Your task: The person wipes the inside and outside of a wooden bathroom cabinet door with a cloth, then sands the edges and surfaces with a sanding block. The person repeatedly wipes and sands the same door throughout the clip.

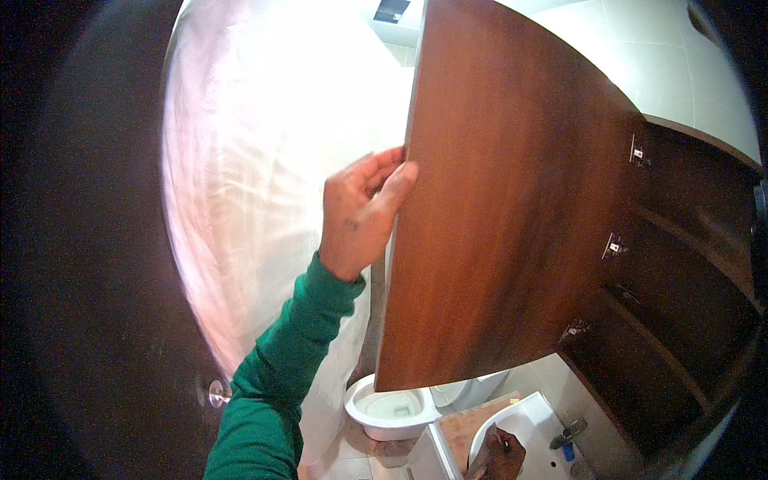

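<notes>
Hanging open on the cabinet's (704, 248) left side, the door (512, 200) is pinched at its free edge by the left hand (358, 214), thumb on the inner face. Should that grip slip, the door could swing on its hinges (614, 247) and bang; a hard sideways pull might strain them. Left of the cabinet, the curtain (256, 176) could snag on the edge. Below the cabinet, the right hand (506, 456) is over the sink (536, 412); I cannot tell its grip, and careless reaching might knock the tap (569, 433).
</notes>
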Demonstrator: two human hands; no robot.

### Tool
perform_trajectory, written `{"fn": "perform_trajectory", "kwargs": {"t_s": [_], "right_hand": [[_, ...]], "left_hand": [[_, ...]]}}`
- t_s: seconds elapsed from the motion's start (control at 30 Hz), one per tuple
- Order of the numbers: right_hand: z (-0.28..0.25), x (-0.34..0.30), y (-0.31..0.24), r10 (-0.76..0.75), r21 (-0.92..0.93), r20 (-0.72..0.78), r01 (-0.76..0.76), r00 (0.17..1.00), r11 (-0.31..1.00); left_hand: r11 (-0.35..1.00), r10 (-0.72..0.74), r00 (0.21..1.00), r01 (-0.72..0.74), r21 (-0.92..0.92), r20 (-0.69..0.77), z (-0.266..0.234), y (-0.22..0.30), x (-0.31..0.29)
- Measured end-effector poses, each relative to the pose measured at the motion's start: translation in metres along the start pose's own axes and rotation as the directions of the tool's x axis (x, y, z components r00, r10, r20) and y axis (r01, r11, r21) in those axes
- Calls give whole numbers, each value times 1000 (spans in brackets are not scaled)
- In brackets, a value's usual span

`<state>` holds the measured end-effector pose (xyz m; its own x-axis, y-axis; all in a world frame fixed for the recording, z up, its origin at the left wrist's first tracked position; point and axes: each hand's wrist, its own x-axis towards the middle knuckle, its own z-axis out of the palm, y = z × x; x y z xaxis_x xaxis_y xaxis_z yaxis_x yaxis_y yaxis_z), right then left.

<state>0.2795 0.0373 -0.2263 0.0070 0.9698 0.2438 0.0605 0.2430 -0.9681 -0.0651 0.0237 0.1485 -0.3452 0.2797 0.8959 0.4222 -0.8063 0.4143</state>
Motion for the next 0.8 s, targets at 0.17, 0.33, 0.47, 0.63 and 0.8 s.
{"fn": "perform_trajectory", "kwargs": {"t_s": [0.17, 0.33, 0.47, 0.63, 0.8], "right_hand": [[4, -17, -7, -168, -340, 19, 165, 986, 926], [38, -55, -72, -54, -97, -50, 49, 997, 994], [51, -70, -67, -34, -72, -131, 25, 991, 997], [41, -87, -52, -64, -194, -187, 27, 980, 981], [49, -91, -60, -61, -143, -340, 12, 938, 990]], "left_hand": [[990, 141, 990, -141, -11, 20, 19, 14, 74], [923, 243, 970, -234, -304, -8, 36, 41, 129], [909, 263, 964, -261, -325, -39, 43, 31, 129], [964, 183, 983, -177, -199, 13, 33, 35, 90], [951, 77, 995, -55, -305, 61, 34, 30, 61]]}}
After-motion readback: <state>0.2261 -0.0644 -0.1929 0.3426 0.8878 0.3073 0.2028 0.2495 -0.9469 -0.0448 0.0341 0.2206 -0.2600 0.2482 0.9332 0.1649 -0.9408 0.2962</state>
